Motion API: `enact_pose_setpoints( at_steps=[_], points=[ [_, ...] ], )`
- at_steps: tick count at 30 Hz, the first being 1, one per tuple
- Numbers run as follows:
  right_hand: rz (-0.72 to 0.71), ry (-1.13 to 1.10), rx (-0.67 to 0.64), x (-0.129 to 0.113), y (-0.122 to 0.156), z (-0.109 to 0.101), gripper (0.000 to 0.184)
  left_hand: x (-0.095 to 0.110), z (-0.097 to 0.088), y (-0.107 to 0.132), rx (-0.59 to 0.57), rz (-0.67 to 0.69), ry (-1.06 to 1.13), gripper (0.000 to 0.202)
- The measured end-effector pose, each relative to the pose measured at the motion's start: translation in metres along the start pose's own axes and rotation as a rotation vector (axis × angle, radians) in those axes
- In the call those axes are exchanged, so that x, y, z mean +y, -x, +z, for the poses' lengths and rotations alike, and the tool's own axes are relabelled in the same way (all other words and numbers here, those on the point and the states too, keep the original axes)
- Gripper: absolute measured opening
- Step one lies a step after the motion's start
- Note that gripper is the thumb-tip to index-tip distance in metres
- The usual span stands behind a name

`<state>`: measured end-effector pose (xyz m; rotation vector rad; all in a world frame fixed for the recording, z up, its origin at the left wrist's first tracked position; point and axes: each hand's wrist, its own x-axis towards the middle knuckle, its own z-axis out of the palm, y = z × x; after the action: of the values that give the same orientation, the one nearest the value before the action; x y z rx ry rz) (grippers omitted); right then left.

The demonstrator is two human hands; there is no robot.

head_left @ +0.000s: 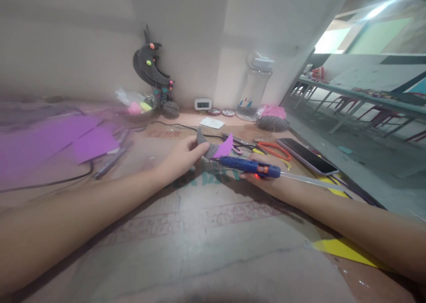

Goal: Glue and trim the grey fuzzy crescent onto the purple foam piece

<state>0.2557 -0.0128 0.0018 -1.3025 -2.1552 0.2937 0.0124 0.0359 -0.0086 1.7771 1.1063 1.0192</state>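
My left hand (pixel 182 155) pinches a small grey and purple foam piece (pixel 215 147) just above the table, fingers closed on it. My right hand (pixel 262 175) grips a blue hot glue gun (pixel 249 165) with a red light on its body and a clear glue stick (pixel 309 181) sticking out behind. The gun's nozzle points left and sits right beside the foam piece.
Orange-handled scissors (pixel 276 150), a phone (pixel 308 155) and small tools lie beyond my hands. Purple foam sheets (pixel 93 142) and a cable lie left. A dark crescent decoration (pixel 148 65), a small clock (pixel 203 104) and a water jug (pixel 254 88) stand at the wall. Yellow paper (pixel 349 249) lies near right.
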Motion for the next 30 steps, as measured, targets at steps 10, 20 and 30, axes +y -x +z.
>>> enact_pose_setpoints(
  at_steps=[10,20,30],
  points=[
    [-0.022,0.045,0.024,0.009,-0.002,0.002,0.029,-0.005,-0.001,-0.002,0.01,-0.022,-0.032,0.027],
    [0.019,0.074,0.038,0.013,-0.003,0.001,0.024,-0.005,-0.002,-0.002,0.003,-0.027,-0.038,0.028],
    [0.019,0.119,0.047,0.009,-0.003,-0.004,0.029,-0.003,-0.002,0.0,0.0,-0.022,-0.016,0.026]
  ],
)
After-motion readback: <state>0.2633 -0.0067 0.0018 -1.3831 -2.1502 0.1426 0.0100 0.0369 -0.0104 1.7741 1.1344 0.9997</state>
